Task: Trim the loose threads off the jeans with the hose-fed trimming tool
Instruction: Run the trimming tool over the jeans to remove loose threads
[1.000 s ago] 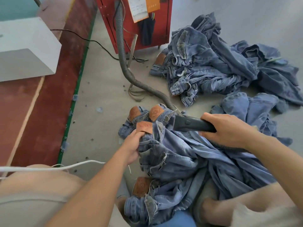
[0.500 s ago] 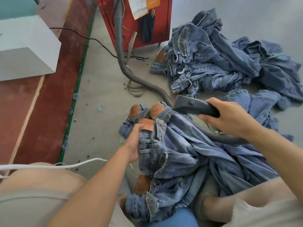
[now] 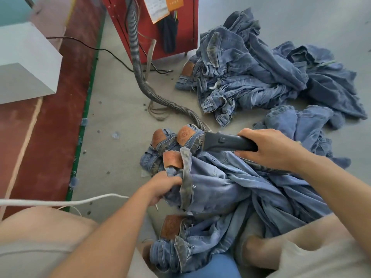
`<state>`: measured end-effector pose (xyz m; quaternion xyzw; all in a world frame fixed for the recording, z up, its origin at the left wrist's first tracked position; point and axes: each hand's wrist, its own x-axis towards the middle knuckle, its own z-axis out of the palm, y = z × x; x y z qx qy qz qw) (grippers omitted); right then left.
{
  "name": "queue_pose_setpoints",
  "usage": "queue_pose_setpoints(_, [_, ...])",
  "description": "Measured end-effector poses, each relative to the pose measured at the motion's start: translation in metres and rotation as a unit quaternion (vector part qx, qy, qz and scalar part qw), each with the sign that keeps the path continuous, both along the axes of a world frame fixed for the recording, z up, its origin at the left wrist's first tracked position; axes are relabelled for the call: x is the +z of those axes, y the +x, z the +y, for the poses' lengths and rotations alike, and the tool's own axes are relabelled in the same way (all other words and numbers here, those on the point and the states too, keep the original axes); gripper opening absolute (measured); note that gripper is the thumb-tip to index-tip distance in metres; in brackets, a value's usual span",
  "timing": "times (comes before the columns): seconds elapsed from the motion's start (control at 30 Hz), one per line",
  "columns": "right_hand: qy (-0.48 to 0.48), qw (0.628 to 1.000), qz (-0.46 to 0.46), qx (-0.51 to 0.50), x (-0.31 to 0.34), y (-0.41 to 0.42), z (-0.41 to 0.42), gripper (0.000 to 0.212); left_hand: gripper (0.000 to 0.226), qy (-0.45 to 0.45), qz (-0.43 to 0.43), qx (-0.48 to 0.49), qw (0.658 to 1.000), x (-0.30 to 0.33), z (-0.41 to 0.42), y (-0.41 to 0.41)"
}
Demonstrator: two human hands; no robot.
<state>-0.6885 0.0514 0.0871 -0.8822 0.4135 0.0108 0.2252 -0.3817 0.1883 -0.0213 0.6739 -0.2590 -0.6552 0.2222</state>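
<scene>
Our left hand point(image 3: 164, 185) clenches the folded waistband of the jeans point(image 3: 230, 189) in our lap, spreading soft faded denim for trimming. Our right hand point(image 3: 269, 149) wraps the hard black trimming tool point(image 3: 224, 141), nozzle just right of the leather patches; its ribbed hose point(image 3: 140, 77) runs far to the red cabinet point(image 3: 180, 23).

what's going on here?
A person seated on the floor is trimming jeans. The left hand grips the waistband of the jeans on their lap; the right hand holds the black trimming tool at the waistband end, its grey hose running back to a red cabinet. More jeans lie piled behind.
</scene>
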Motion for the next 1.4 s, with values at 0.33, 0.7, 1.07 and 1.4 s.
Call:
queue_pose_setpoints(0.33, [0.006,0.998,-0.049,-0.043,0.012,-0.023,-0.002,0.04,0.134,0.052,-0.049,-0.009,0.997,0.011,-0.034,-0.01])
queue_pose_setpoints(0.7, [0.062,0.997,0.027,0.047,0.01,-0.014,-0.001,0.03,0.028,-0.01,0.291,0.114,0.95,0.021,-0.033,-0.001])
queue_pose_setpoints(1.07, [0.039,0.996,-0.011,0.081,0.001,0.021,0.026,0.03,0.04,-0.002,0.246,0.172,0.954,0.026,-0.034,-0.012])
queue_pose_setpoints(1.4, [0.056,0.994,0.046,0.086,0.005,0.025,0.022,0.035,0.04,0.003,0.279,0.175,0.944,0.032,-0.038,-0.012])
